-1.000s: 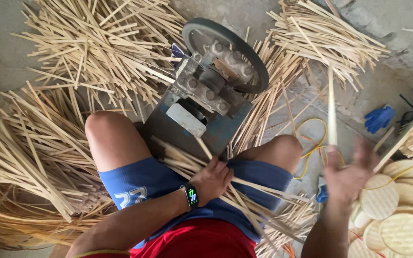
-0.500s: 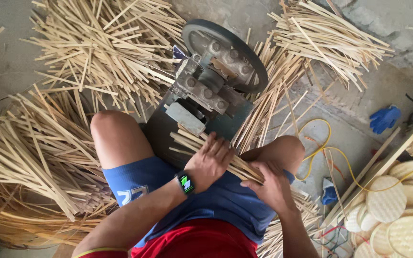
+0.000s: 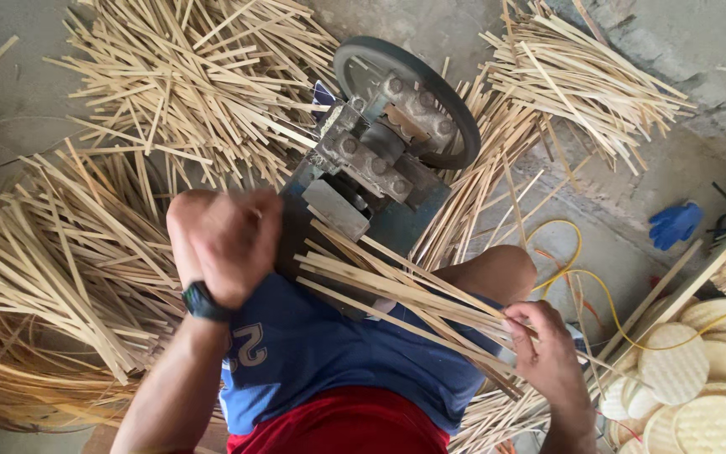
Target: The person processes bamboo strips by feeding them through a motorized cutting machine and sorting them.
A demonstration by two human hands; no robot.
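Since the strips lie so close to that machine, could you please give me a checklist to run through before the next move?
1. Right hand grips the bundle of pale bamboo strips across the lap: ok.
2. Left hand clear of the grey metal machine: ok, raised above the knee; empty or not, cannot tell.
3. Bundle ends lined up at the machine's near side: not ok, they splay.
4. Dark flywheel turning or stopped: cannot tell.
5. Yellow cable clear of the bundle: ok, it lies on the floor beside the knee.

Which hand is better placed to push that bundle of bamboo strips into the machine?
Probably the right hand: it grips the strip bundle aimed at the machine. The left hand is raised off it.
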